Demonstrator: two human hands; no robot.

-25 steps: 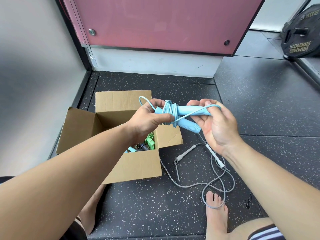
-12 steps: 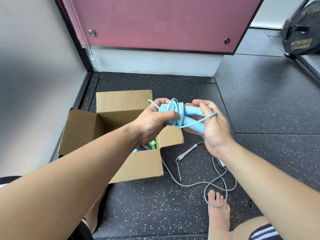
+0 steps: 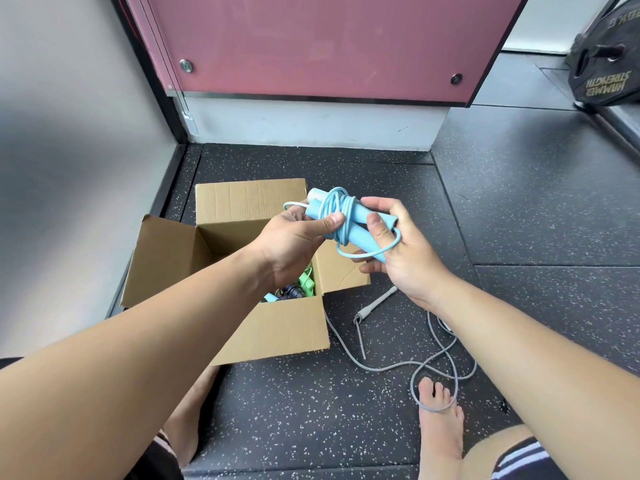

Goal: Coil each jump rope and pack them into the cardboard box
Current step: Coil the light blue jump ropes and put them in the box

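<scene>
- The left hand (image 3: 291, 237) grips the blue jump rope (image 3: 348, 216) from the near side. Its thumb presses down on the wound cord and its fingers curl under the two handles.
- The right hand (image 3: 398, 258) holds the other end of the same bundle, thumb on top of a handle and fingers wrapped beneath. A loose loop of blue cord runs round its fingers, and a short loop sticks out past the left hand.
- The bundle sits in the air between both hands — above the far right corner of the cardboard box (image 3: 277, 334), not touching it.
- All four box flaps are folded outward: the far one stands up, the left and right ones lean out, and the mouth is open under the left wrist.
- Inside, against the near right corner, lie a green rope (image 3: 306, 282) and a black rope (image 3: 292, 292). The far left part of the interior shows only bare cardboard walls.
- The box stands close to the grey wall (image 3: 69, 133) on its left, with a strip of floor (image 3: 519, 220) between its far flap and the pink panel (image 3: 311, 39).
- A grey jump rope (image 3: 374, 306) lies uncoiled on the floor just right of the box. Its cord passes the box's near right corner and loops over the toes of a bare foot (image 3: 440, 420).
- To the right the speckled floor stretches wide, as far as a weight plate (image 3: 606, 64) at the far edge.
</scene>
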